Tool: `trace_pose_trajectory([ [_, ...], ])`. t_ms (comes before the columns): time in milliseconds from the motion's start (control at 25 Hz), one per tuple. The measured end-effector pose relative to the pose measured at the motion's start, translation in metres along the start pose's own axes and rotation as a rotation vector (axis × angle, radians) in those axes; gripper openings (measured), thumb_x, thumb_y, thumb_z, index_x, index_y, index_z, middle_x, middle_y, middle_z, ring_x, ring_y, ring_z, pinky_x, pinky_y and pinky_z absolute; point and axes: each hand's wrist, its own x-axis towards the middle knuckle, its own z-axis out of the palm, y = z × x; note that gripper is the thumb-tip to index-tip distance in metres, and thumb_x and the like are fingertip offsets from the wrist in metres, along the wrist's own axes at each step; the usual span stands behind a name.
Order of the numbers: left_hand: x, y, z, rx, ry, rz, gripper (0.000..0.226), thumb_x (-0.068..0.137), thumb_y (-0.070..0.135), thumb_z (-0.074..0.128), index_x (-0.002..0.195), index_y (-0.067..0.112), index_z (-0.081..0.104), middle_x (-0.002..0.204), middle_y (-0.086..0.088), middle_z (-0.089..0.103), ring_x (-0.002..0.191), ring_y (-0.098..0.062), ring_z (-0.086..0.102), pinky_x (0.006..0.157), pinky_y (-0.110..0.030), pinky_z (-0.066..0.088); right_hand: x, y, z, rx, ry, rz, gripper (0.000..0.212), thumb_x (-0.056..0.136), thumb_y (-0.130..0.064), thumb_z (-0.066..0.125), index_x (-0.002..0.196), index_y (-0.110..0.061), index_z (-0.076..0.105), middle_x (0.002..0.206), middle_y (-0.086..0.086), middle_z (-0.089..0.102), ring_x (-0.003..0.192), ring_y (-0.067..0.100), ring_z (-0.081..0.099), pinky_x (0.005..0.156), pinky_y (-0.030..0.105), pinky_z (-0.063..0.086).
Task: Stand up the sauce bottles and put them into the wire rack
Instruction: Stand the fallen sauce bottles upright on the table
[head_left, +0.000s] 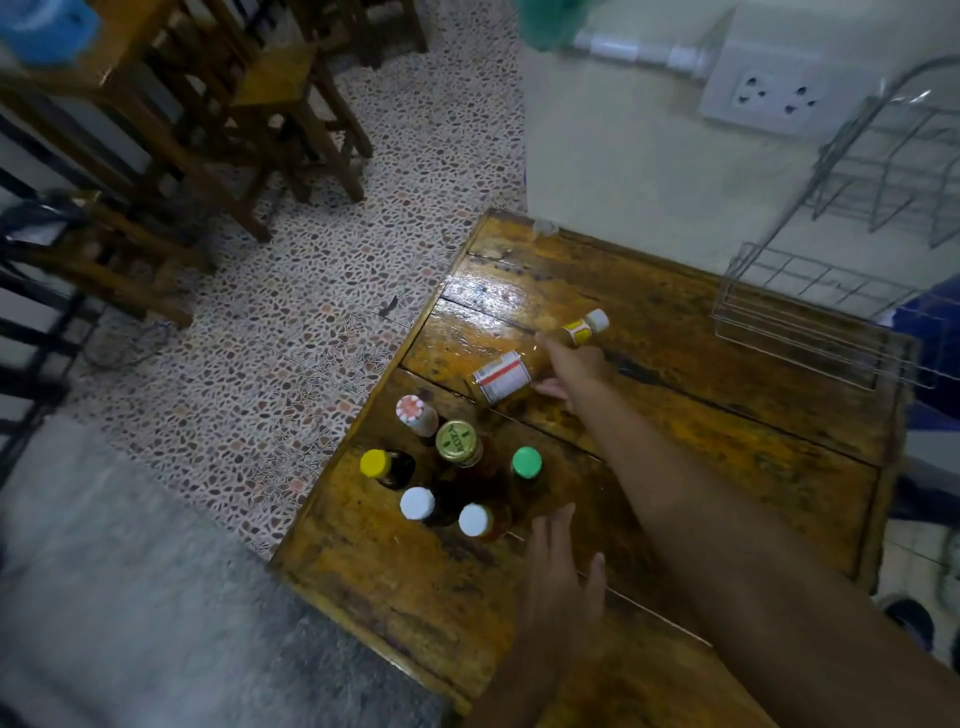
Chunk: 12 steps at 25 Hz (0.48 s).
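Head view: the right hand (574, 366) wraps the neck of a lying sauce bottle (524, 366) at table (675, 415) centre. At seven o'clock six bottles (452, 470) stand clustered. The left hand (558, 571) hovers spread at six o'clock. The wire rack (831, 317) sits at two o'clock.

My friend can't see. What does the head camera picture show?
The right hand grips a sauce bottle lying on a wooden table. Six bottles stand nearby, the left hand hovers open, and the wire rack holds no bottles.

bottle labels (503, 375) blurred, no text legible
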Motion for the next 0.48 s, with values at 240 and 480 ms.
trace_pose_trajectory([
  [240, 0.000, 0.011, 0.007, -0.046, -0.012, 0.030, 0.072, 0.104, 0.044, 0.053, 0.164, 0.030, 0.016, 0.168, 0.008, 0.024, 0.154, -0.014, 0.031, 0.118, -0.038, 0.042, -0.072, 0.022, -0.092, -0.110, 0.079, -0.512, 0.046, 0.085, -0.040, 0.080, 0.122, -0.023, 0.059, 0.115, -0.006, 0.071, 0.100, 0.009, 0.071, 0.083, 0.032, 0.061],
  [480, -0.002, 0.027, 0.011, -0.239, 0.036, 0.029, 0.085, 0.102, 0.038, 0.061, 0.164, 0.041, 0.003, 0.173, 0.019, 0.005, 0.157, -0.008, 0.018, 0.123, -0.035, 0.033, -0.158, 0.081, -0.152, -0.434, 0.041, -0.818, 0.049, 0.085, -0.023, 0.083, 0.128, -0.022, 0.060, 0.120, -0.014, 0.068, 0.111, -0.004, 0.062, 0.088, 0.011, 0.050],
])
